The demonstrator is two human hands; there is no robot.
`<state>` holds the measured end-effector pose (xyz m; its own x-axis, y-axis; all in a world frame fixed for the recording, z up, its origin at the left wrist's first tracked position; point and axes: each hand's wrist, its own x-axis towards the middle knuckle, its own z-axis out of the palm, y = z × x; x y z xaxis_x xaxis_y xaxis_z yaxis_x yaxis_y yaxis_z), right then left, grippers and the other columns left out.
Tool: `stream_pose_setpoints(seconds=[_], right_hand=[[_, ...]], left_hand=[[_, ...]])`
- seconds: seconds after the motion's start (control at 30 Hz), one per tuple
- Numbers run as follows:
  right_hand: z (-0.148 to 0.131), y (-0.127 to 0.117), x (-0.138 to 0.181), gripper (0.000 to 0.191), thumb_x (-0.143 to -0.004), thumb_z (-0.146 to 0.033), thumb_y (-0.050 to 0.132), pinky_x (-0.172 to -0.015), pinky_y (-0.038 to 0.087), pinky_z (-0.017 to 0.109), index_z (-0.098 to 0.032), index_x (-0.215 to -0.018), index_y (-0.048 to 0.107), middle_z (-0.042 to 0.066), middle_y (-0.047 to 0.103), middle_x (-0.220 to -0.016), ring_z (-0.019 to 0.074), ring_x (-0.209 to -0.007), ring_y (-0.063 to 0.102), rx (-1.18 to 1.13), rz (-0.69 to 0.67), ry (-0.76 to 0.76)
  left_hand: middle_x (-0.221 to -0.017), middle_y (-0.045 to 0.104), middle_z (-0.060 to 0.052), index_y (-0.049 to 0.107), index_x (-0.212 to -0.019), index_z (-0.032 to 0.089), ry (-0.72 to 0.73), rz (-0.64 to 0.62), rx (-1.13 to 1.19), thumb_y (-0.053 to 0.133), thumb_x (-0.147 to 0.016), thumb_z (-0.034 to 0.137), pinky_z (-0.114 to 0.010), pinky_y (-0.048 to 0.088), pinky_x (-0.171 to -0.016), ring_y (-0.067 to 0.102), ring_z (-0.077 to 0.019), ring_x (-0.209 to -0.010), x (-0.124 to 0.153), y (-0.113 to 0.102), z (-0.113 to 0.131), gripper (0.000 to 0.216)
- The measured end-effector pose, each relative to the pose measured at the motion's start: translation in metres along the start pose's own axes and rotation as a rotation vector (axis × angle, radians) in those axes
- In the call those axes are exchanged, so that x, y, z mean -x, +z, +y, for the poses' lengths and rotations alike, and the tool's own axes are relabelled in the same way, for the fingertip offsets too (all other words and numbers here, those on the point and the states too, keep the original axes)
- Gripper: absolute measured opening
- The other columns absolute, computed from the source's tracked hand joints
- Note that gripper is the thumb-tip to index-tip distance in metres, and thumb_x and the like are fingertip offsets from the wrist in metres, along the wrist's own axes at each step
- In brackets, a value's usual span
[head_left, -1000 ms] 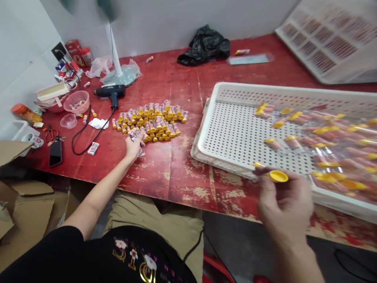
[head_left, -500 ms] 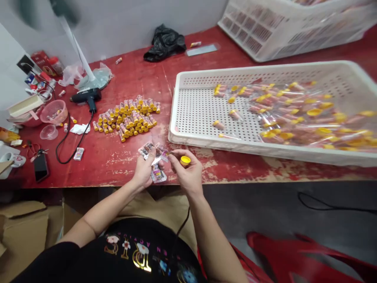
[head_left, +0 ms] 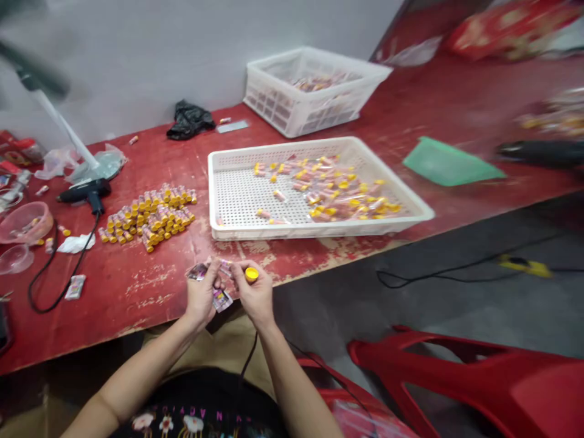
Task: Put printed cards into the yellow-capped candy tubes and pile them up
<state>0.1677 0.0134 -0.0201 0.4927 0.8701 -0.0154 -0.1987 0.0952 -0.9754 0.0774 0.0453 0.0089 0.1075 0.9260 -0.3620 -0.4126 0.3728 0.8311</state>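
My left hand (head_left: 201,296) is closed on a bunch of small printed plastic sleeves (head_left: 219,298) at the near edge of the red table (head_left: 137,286). My right hand (head_left: 254,296) is closed on a small tube with a yellow cap (head_left: 251,274), its fingertips meeting the sleeves. A pile of yellow-capped tubes (head_left: 148,216) lies on the table to the far left of my hands. A flat white perforated tray (head_left: 237,228) beyond my hands holds several more tubes in clear wrap.
A black heat gun (head_left: 84,191) with its cord lies left of the pile, near pink bowls (head_left: 25,222). A deeper white crate (head_left: 314,91), a black bag (head_left: 189,118) and a green sheet (head_left: 449,164) sit farther back. A red plastic chair (head_left: 474,383) stands at lower right.
My left hand picked sleeves from beside the pile and came to the table edge; my right hand brought the capped tube from the tray to meet it. The camera view pulled back and swung right.
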Motion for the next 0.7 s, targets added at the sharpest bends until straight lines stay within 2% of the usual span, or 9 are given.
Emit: stream_pose_setpoints(seconds=[0.07, 0.13, 0.23, 0.33, 0.4, 0.5, 0.6, 0.7], right_hand=[[0.0, 0.0, -0.001, 0.037, -0.084, -0.054, 0.071, -0.049, 0.038, 0.022, -0.018, -0.078, 0.061, -0.005, 0.05, -0.058, 0.0081, -0.051, 0.044, -0.002, -0.022, -0.01], [0.001, -0.005, -0.003, 0.036, -0.085, -0.054, 0.07, -0.052, 0.041, 0.021, -0.019, -0.091, 0.062, -0.005, 0.052, -0.064, 0.008, -0.054, 0.047, -0.02, -0.026, -0.021], [0.002, -0.018, -0.005, 0.036, -0.092, -0.053, 0.062, -0.072, 0.052, 0.024, -0.023, -0.112, 0.06, -0.001, 0.061, -0.085, 0.01, -0.072, 0.059, -0.098, 0.012, -0.054], [-0.002, -0.037, -0.004, 0.035, -0.094, -0.05, 0.06, -0.085, 0.053, 0.027, -0.023, -0.116, 0.062, 0.004, 0.064, -0.101, 0.0127, -0.089, 0.062, -0.06, 0.08, -0.113], [-0.009, -0.047, 0.001, 0.037, -0.09, -0.047, 0.068, -0.084, 0.053, 0.026, -0.023, -0.118, 0.063, 0.004, 0.065, -0.102, 0.0126, -0.089, 0.061, -0.053, 0.156, -0.154], [-0.022, -0.055, 0.007, 0.039, -0.084, -0.049, 0.075, -0.084, 0.053, 0.027, -0.025, -0.114, 0.066, 0.002, 0.066, -0.096, 0.0116, -0.088, 0.061, -0.245, 0.232, -0.158], [-0.024, -0.057, 0.004, 0.04, -0.082, -0.054, 0.075, -0.084, 0.053, 0.026, -0.028, -0.112, 0.069, 0.001, 0.067, -0.101, 0.0107, -0.088, 0.062, -0.344, 0.226, -0.087], [-0.019, -0.056, 0.004, 0.045, -0.083, -0.06, 0.072, -0.07, 0.051, 0.023, -0.028, -0.115, 0.07, 0.001, 0.065, -0.095, 0.0087, -0.075, 0.056, -0.28, 0.19, -0.012]], left_hand=[[-0.046, 0.047, 0.009, 0.048, -0.069, 0.019, -0.053, -0.028, 0.016, 0.094, -0.052, 0.053, -0.017, 0.036, -0.044, 0.047, -0.0061, -0.043, 0.0, 0.004, 0.004, 0.06], [-0.046, 0.048, 0.009, 0.048, -0.071, 0.019, -0.123, -0.042, 0.05, 0.096, -0.051, 0.051, -0.017, 0.037, -0.044, 0.048, -0.0063, -0.043, 0.0, 0.007, 0.01, 0.06], [-0.048, 0.049, 0.01, 0.048, -0.073, 0.02, -0.227, -0.012, 0.093, 0.097, -0.05, 0.047, -0.016, 0.039, -0.042, 0.049, -0.0064, -0.04, 0.0, 0.011, 0.019, 0.061], [-0.049, 0.051, 0.009, 0.049, -0.076, 0.02, -0.301, 0.02, 0.143, 0.098, -0.051, 0.044, -0.016, 0.039, -0.04, 0.05, -0.0071, -0.04, -0.001, 0.014, 0.023, 0.06], [-0.05, 0.05, 0.009, 0.049, -0.077, 0.02, -0.343, 0.031, 0.175, 0.097, -0.055, 0.043, -0.016, 0.041, -0.04, 0.049, -0.0066, -0.04, 0.002, 0.019, 0.025, 0.057], [-0.05, 0.047, 0.01, 0.047, -0.075, 0.02, -0.404, 0.008, 0.191, 0.094, -0.062, 0.043, -0.015, 0.042, -0.042, 0.047, -0.0048, -0.04, 0.009, 0.026, 0.027, 0.054], [-0.052, 0.048, 0.01, 0.047, -0.076, 0.019, -0.419, -0.028, 0.187, 0.093, -0.061, 0.046, -0.016, 0.043, -0.044, 0.049, -0.0048, -0.041, 0.01, 0.031, 0.024, 0.055], [-0.053, 0.048, 0.01, 0.047, -0.075, 0.019, -0.423, -0.026, 0.191, 0.095, -0.059, 0.048, -0.017, 0.043, -0.045, 0.047, -0.0036, -0.041, 0.01, 0.029, 0.019, 0.058]])
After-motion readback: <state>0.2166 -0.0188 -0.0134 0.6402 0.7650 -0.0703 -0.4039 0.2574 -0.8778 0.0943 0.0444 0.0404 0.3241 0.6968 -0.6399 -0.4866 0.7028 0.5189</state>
